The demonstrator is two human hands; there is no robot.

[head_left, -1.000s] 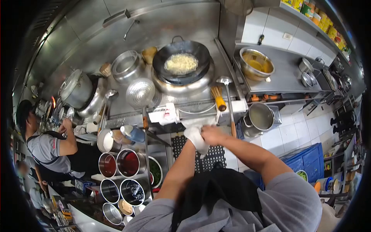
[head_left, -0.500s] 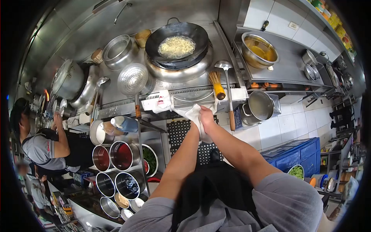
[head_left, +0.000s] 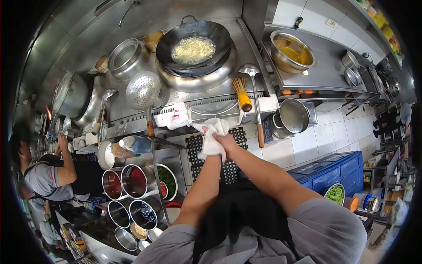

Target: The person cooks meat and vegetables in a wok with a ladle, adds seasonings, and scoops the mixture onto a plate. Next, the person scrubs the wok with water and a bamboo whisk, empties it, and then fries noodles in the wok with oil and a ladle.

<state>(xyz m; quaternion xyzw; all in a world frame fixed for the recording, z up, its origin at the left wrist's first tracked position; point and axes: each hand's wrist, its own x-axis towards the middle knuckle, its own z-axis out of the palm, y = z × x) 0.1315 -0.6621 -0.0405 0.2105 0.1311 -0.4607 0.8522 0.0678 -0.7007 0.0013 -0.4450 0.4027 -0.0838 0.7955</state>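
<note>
A white cloth [head_left: 213, 132] is bunched between my two hands in front of the stove edge. My right hand [head_left: 225, 144] is closed on it from the right side. The cloth covers most of my left hand [head_left: 205, 129]; only a bit of a finger shows, so its grip is hidden. Just beyond the hands are a curved metal rail [head_left: 215, 112] and another white cloth [head_left: 178, 116] on the stove edge. A bamboo brush with a yellow-wrapped handle [head_left: 243, 99] and a ladle [head_left: 256, 103] lie to the right. A perforated skimmer [head_left: 143, 90] lies to the left.
A wok [head_left: 165, 46] with noodles [head_left: 193, 49] in liquid sits on the burner. At right are a bowl of yellow liquid [head_left: 292, 52] and a pot [head_left: 293, 116]. Sauce pots [head_left: 134, 181] stand at left, with a co-worker [head_left: 52, 176] beyond. A blue cabinet [head_left: 329, 169] stands at lower right.
My hands have shifted slightly left and lower, and the cloth is now bunched over the left hand. The view has turned slightly, so the stove appears further left.
</note>
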